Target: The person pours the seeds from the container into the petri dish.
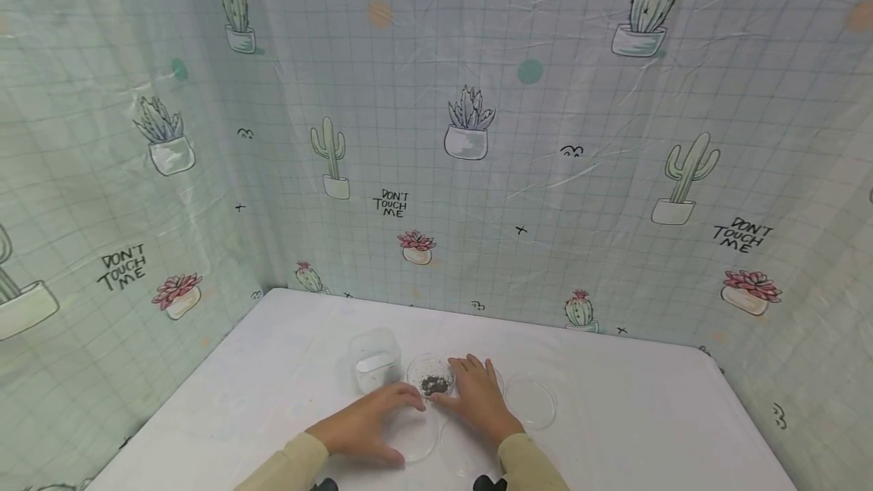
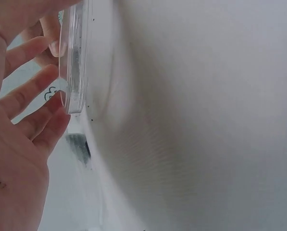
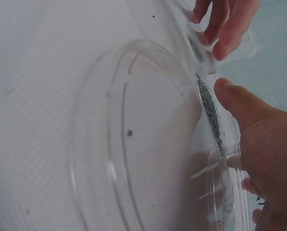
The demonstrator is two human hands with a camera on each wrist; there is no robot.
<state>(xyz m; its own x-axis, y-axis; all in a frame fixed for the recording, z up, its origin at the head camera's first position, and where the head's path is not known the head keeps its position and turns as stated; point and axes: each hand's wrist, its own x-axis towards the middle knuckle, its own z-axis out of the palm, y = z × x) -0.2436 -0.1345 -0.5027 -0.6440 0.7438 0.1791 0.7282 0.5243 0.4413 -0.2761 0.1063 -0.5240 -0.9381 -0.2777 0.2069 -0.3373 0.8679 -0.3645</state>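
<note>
Fingers (image 2: 32, 91) of the left hand (image 1: 368, 421) are spread and gently bent, the thumb well apart from them, arched over the near side of a see-through dish, the front dish (image 1: 417, 442); I cannot tell whether they touch its rim. A tan sleeve covers that wrist. Just beyond the left hand stands a see-through tub (image 1: 373, 339) with a pale band in it, too faint to name. Next to the tub, and between the two hands, the grain dish (image 1: 426, 364) sits on the white table (image 1: 641, 415), with dark grains (image 1: 434, 385) heaped toward its near side and finer specks scattered about them. The right hand (image 1: 480, 396) is at that dish's right side, fingers loosely spread toward the far rim and thumb reaching to the near rim; how firmly they touch it I cannot tell. Below the right hand lies another see-through round, partly under the forearm. A further rim peeps out past its knuckles, and the rightmost dish (image 1: 530, 402) lies just beside that. Behind everything hangs a checked curtain (image 1: 423, 59) printed with potted cacti.
</note>
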